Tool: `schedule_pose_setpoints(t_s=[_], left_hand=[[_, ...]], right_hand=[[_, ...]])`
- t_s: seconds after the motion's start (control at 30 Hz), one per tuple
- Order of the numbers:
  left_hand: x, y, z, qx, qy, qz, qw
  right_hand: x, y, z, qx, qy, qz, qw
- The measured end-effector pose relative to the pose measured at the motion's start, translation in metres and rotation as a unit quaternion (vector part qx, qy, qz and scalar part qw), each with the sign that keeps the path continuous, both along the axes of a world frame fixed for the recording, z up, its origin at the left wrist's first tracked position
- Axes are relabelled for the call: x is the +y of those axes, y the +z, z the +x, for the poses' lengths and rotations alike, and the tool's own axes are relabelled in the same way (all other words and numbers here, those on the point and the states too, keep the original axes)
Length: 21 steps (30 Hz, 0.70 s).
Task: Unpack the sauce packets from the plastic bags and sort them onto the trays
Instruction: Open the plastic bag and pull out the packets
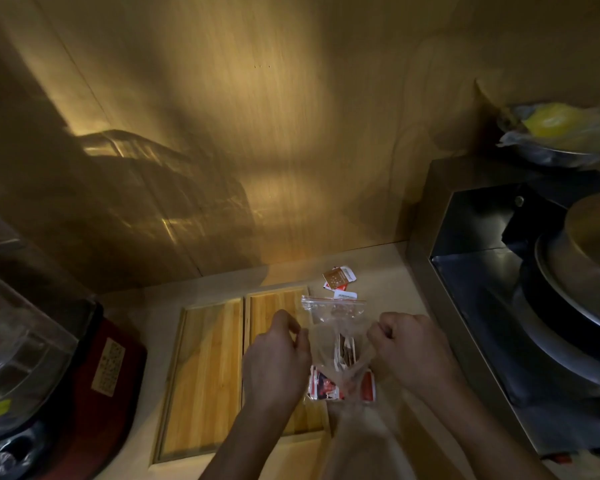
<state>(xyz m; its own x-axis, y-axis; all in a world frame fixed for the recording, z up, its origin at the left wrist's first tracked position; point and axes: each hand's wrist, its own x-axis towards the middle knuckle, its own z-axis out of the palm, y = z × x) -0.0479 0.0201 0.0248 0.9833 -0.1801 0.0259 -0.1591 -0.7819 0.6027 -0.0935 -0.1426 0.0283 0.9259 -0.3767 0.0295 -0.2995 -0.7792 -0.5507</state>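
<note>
A clear plastic bag (333, 327) with a red zip strip hangs between my hands above the counter. My left hand (278, 358) pinches its left edge and my right hand (409, 348) grips its right edge. Brown sauce packets (346, 351) show inside the bag. Red and white packets (326, 386) lie under it on the counter. Two wooden trays sit side by side: the left tray (205, 375) and the right tray (274, 303), partly hidden by my left hand. A few loose packets (338, 280) lie behind the bag near the wall.
A wooden wall rises behind the counter. A red appliance with a clear jug (84, 375) stands at the left. A metal cabinet holding round pans (568, 289) is at the right, with a bagged yellow item (555, 123) on top.
</note>
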Motion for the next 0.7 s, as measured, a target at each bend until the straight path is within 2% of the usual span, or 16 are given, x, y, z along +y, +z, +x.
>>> schedule_pose_setpoints(t_s=[0.13,0.23,0.37,0.47,0.57,0.63,0.7], left_hand=[[0.000,0.016,-0.009,0.028,-0.020,-0.043,0.998],[0.001,0.034,-0.024,0.048,-0.081,-0.081,0.992],[-0.006,0.031,-0.040,0.064,-0.175,0.043,0.982],[-0.009,0.013,-0.039,0.023,-0.187,0.093,0.978],[-0.004,0.006,-0.033,-0.026,-0.194,0.061,0.979],[0.001,0.009,-0.026,-0.054,-0.200,0.037,0.978],[0.005,0.014,-0.018,-0.077,-0.212,0.023,0.974]], right_hand=[[0.003,0.001,0.006,-0.030,-0.031,0.081,0.996],[0.004,-0.004,0.009,-0.053,-0.052,0.133,0.988],[0.003,-0.014,0.014,-0.066,-0.065,0.197,0.976],[0.000,-0.019,0.015,-0.070,-0.057,0.218,0.972],[-0.004,-0.024,0.015,-0.075,-0.054,0.240,0.966],[-0.006,-0.025,0.013,-0.083,-0.050,0.294,0.951],[-0.008,-0.026,0.011,-0.097,-0.054,0.380,0.918]])
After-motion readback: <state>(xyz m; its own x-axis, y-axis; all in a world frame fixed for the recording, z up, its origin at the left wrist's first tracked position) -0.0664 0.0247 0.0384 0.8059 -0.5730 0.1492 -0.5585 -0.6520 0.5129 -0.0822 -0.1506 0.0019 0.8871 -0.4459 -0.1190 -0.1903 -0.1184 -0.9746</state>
